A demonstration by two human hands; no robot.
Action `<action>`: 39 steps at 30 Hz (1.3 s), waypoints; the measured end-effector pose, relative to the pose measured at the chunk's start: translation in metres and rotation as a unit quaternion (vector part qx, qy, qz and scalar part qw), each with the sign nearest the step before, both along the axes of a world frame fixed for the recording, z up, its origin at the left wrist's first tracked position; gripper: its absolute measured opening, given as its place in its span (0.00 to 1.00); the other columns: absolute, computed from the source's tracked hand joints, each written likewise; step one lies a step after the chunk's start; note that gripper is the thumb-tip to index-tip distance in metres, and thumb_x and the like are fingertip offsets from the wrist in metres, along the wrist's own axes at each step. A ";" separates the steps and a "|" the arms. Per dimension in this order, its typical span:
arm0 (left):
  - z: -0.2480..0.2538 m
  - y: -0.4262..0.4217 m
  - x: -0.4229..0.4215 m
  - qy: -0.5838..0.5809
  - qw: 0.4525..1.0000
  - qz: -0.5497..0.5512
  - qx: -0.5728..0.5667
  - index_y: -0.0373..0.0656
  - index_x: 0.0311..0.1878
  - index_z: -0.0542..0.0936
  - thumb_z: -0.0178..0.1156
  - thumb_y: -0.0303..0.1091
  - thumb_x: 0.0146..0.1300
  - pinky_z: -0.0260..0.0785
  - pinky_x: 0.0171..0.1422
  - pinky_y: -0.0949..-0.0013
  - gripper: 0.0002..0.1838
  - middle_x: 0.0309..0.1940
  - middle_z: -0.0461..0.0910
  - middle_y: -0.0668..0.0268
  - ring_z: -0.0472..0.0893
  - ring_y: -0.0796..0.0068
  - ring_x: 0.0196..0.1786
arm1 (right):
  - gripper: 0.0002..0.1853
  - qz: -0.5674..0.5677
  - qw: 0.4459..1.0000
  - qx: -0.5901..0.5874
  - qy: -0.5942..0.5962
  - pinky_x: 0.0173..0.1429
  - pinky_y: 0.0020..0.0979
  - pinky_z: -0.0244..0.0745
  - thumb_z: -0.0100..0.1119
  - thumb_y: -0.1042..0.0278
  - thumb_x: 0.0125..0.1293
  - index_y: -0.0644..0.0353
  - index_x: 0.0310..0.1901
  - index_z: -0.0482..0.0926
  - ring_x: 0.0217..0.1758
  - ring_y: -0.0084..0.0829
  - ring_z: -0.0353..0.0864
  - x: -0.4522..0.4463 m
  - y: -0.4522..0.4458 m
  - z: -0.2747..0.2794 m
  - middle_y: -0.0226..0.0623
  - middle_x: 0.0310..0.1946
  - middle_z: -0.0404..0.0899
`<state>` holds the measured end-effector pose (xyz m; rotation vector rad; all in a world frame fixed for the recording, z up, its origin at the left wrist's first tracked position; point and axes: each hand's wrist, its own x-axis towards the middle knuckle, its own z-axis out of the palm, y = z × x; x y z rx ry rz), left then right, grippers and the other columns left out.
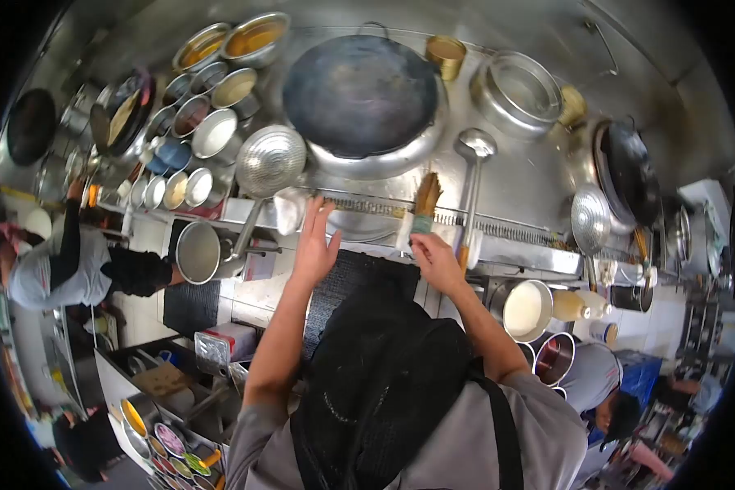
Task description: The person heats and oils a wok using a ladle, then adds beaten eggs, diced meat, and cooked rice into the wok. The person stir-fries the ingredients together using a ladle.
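Observation:
My right hand [438,261] is closed around the green-bound handle of a bamboo wok brush [426,198], whose bristles point away from me over the stove's front edge. My left hand [315,243] is empty, its fingers stretched out near the front rail. Ahead of both hands a dark wok [361,94] sits on a round burner ring. Just right of the brush lies a steel ladle [477,147] with a wooden handle. A perforated strainer [271,161] rests beyond my left hand, its handle toward me.
Steel bowls of sauces and seasonings [215,133] crowd the left of the stove. At right are a steel pot [514,86], a second strainer [590,218] and another wok [629,171]. A pot of pale liquid [527,310] stands near my right forearm. Other people are at both sides.

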<state>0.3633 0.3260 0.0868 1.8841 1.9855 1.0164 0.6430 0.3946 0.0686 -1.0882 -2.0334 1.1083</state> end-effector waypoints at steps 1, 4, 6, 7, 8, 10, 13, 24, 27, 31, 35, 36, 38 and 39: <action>0.000 0.029 0.004 0.028 0.999 -0.015 0.014 0.40 0.70 0.64 0.63 0.26 0.60 0.54 0.76 0.51 0.34 0.73 0.56 0.45 0.55 0.42 0.76 | 0.11 -0.053 0.998 0.007 0.012 0.44 0.39 0.78 0.58 0.72 0.67 0.63 0.50 0.78 0.39 0.45 0.81 0.009 0.003 0.001 0.45 0.40 0.77; -0.002 0.098 0.014 0.090 0.995 -0.027 0.011 0.38 0.72 0.61 0.65 0.28 0.58 0.52 0.77 0.49 0.38 0.75 0.52 0.45 0.51 0.41 0.78 | 0.16 -0.163 0.985 0.013 -0.057 0.49 0.43 0.74 0.59 0.75 0.63 0.63 0.53 0.74 0.43 0.50 0.77 0.040 0.001 -0.026 0.48 0.43 0.71; -0.011 0.124 0.018 0.126 0.992 -0.019 -0.007 0.38 0.73 0.60 0.65 0.29 0.58 0.50 0.78 0.48 0.40 0.76 0.50 0.45 0.48 0.40 0.78 | 0.26 -0.227 0.964 0.042 -0.132 0.55 0.47 0.69 0.63 0.74 0.58 0.63 0.58 0.69 0.50 0.54 0.71 0.058 -0.005 -0.056 0.55 0.46 0.67; -0.020 0.132 0.017 0.141 0.989 -0.016 -0.043 0.38 0.73 0.59 0.66 0.30 0.58 0.49 0.78 0.48 0.41 0.76 0.48 0.45 0.47 0.40 0.79 | 0.26 -0.231 0.963 0.040 -0.131 0.55 0.47 0.69 0.63 0.74 0.58 0.63 0.58 0.69 0.50 0.54 0.71 0.063 -0.009 -0.063 0.55 0.46 0.67; -0.030 0.137 0.015 0.157 0.984 -0.009 -0.079 0.38 0.74 0.58 0.66 0.32 0.57 0.47 0.79 0.48 0.42 0.77 0.47 0.44 0.46 0.40 0.79 | 0.28 -0.252 0.950 0.066 -0.174 0.55 0.48 0.69 0.63 0.74 0.57 0.64 0.60 0.67 0.50 0.55 0.71 0.065 -0.013 -0.070 0.56 0.46 0.66; -0.032 0.139 0.018 0.151 0.986 -0.009 -0.074 0.37 0.74 0.58 0.65 0.31 0.59 0.48 0.79 0.49 0.41 0.76 0.48 0.44 0.47 0.41 0.79 | 0.30 -0.267 0.936 0.090 -0.213 0.55 0.49 0.69 0.63 0.74 0.56 0.64 0.62 0.65 0.50 0.56 0.71 0.065 -0.011 -0.082 0.57 0.47 0.66; -0.036 0.144 0.012 0.083 0.995 -0.019 -0.049 0.36 0.73 0.58 0.63 0.30 0.61 0.48 0.80 0.52 0.39 0.75 0.51 0.43 0.48 0.42 0.79 | 0.35 -0.299 0.932 0.009 -0.202 0.58 0.53 0.67 0.61 0.77 0.54 0.65 0.65 0.61 0.49 0.62 0.71 0.068 -0.007 -0.091 0.61 0.48 0.64; -0.117 -0.001 -0.137 -0.132 0.936 0.314 -0.086 0.33 0.65 0.70 0.67 0.38 0.59 0.68 0.65 0.57 0.33 0.54 0.79 0.46 0.78 0.49 0.59 | 0.21 -0.334 0.924 -0.115 -0.146 0.36 0.43 0.78 0.54 0.56 0.72 0.67 0.55 0.72 0.29 0.49 0.83 0.115 -0.015 -0.106 0.52 0.28 0.81; -0.141 0.008 -0.149 -0.227 0.936 0.237 -0.124 0.32 0.61 0.73 0.70 0.44 0.55 0.71 0.60 0.58 0.35 0.52 0.81 0.47 0.81 0.52 0.56 | 0.16 -0.322 0.915 -0.243 -0.025 0.17 0.35 0.70 0.52 0.55 0.74 0.63 0.44 0.71 0.14 0.32 0.75 0.085 -0.034 -0.056 0.39 0.20 0.74; -0.143 0.029 -0.158 -0.213 0.943 0.160 -0.200 0.33 0.59 0.73 0.71 0.43 0.55 0.72 0.57 0.61 0.33 0.45 0.83 0.51 0.83 0.58 0.50 | 0.15 -0.343 0.905 -0.249 -0.024 0.11 0.29 0.61 0.51 0.56 0.74 0.59 0.37 0.67 0.10 0.22 0.66 0.052 -0.054 -0.058 0.29 0.14 0.65; -0.133 0.027 -0.159 -0.620 0.771 0.110 -0.097 0.37 0.61 0.71 0.65 0.34 0.59 0.74 0.57 0.61 0.27 0.54 0.79 0.54 0.81 0.59 0.52 | 0.16 -0.348 0.912 -0.216 0.010 0.14 0.30 0.64 0.52 0.57 0.73 0.61 0.34 0.67 0.11 0.23 0.67 0.029 -0.063 -0.024 0.29 0.14 0.66; -0.112 0.023 -0.158 -0.701 0.700 0.103 -0.093 0.37 0.64 0.68 0.59 0.31 0.62 0.76 0.57 0.57 0.27 0.57 0.77 0.54 0.81 0.57 0.54 | 0.14 -0.354 0.919 -0.174 -0.030 0.15 0.29 0.64 0.55 0.60 0.72 0.61 0.35 0.67 0.11 0.22 0.67 0.021 -0.071 -0.012 0.29 0.16 0.67; -0.070 0.016 -0.154 -0.763 0.639 0.032 -0.093 0.38 0.67 0.66 0.56 0.32 0.63 0.76 0.58 0.56 0.28 0.60 0.75 0.54 0.80 0.54 0.57 | 0.13 -0.379 0.913 -0.149 0.005 0.15 0.28 0.64 0.57 0.62 0.71 0.61 0.36 0.67 0.11 0.22 0.67 0.008 -0.086 0.001 0.28 0.15 0.67; -0.051 0.013 -0.152 -0.813 0.574 -0.031 -0.093 0.38 0.70 0.64 0.53 0.32 0.64 0.76 0.60 0.56 0.30 0.63 0.73 0.54 0.78 0.51 0.61 | 0.12 -0.399 0.906 -0.132 0.040 0.15 0.28 0.64 0.59 0.64 0.70 0.61 0.36 0.68 0.11 0.22 0.68 0.003 -0.091 0.004 0.28 0.15 0.67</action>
